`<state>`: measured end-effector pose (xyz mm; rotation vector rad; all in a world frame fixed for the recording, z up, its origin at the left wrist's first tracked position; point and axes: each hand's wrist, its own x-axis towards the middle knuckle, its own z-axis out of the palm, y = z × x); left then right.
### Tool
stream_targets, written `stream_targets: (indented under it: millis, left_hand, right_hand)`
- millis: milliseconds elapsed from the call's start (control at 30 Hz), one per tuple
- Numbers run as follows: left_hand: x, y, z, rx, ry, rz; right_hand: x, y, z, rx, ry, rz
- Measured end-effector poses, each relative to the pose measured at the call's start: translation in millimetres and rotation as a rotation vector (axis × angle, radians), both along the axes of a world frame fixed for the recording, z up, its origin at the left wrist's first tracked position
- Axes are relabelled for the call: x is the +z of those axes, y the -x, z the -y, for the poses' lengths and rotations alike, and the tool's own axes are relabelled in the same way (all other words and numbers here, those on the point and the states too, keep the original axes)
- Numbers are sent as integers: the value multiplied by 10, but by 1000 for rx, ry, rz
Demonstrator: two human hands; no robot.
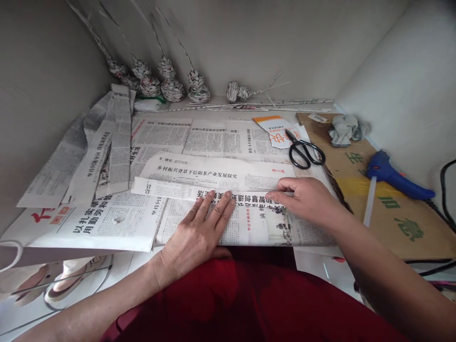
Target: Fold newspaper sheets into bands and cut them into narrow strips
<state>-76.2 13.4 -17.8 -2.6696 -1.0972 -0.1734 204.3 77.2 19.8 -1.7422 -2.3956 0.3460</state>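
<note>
A narrow newspaper strip lies across the newspaper sheets on the table, its left end loose. My left hand rests on its lower edge, palm down, with the fingers stretched out flat and a little apart. At the strip's right end, my right hand pinches the paper between thumb and curled fingers; the exact fold there is hidden. Just behind the strip is a printed newspaper piece with a rounded left corner. Black-handled scissors lie beyond my right hand, partly over a torn white and orange card.
Several woven paper gourd shapes stand along the back wall, beside thin paper rods. Cut newspaper strips are piled at the left. On the right, a blue glue gun and a crumpled grey cloth lie on cardboard.
</note>
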Motion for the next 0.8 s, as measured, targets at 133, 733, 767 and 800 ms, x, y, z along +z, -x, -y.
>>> stream_targets:
  millis: [133,733,767,800]
  left_hand:
    - [-12,-20,20,9,19,7]
    - [-12,-79,35,63,128,-15]
    - [-15,-83,35,62,132,-7]
    - [-19,-87,34,64,137,1]
  right_hand:
    - [4,-58,52,-36,-13,32]
    - [-178,-57,162,-47,-158,62]
    - [-195,-67,188,-58,-186,53]
    - [-208,-81,217,-73,-220,46]
